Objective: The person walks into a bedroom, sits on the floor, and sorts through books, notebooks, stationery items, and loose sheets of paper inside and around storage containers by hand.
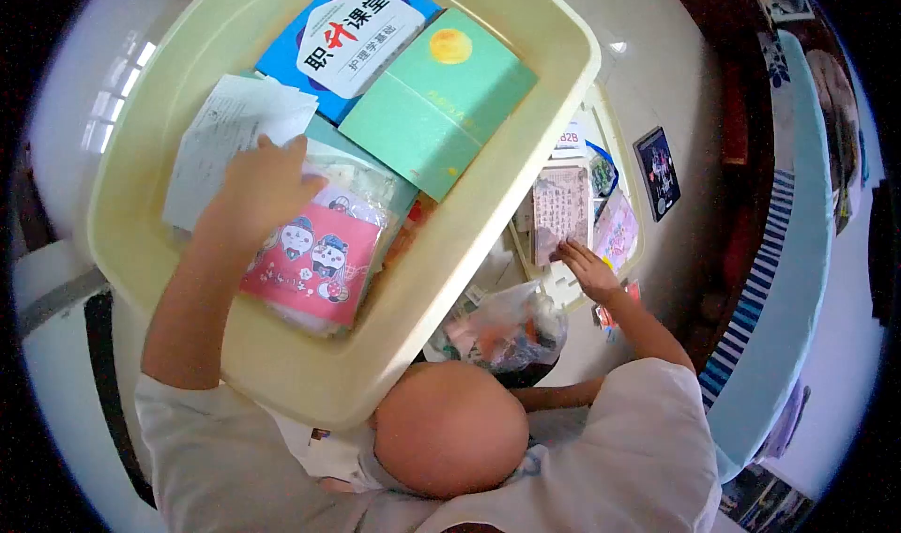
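White papers (235, 115): small printed text, overlapping, lying at slant toward left side of cream tub (554, 26). Pink packet (305, 275): two round white cartoon figures in dark caps, lilac strip along upper edge, clear plastic around it, lying face up just beside papers, toward near end of tub. Booklet (561, 200): dusty pink-brown cover, columns of dark characters, closed, lying flat outside tub, beside its right wall.

Pale yellow colours the tub (521, 153) spanning left and centre. At upper centre, a book (361, 40) is bright blue with a white panel (black lettering, one red character); beside it, a folder (441, 111) is mint green with a yellow disc. Left of centre, a packet (310, 266) is pink with white cartoon figures.
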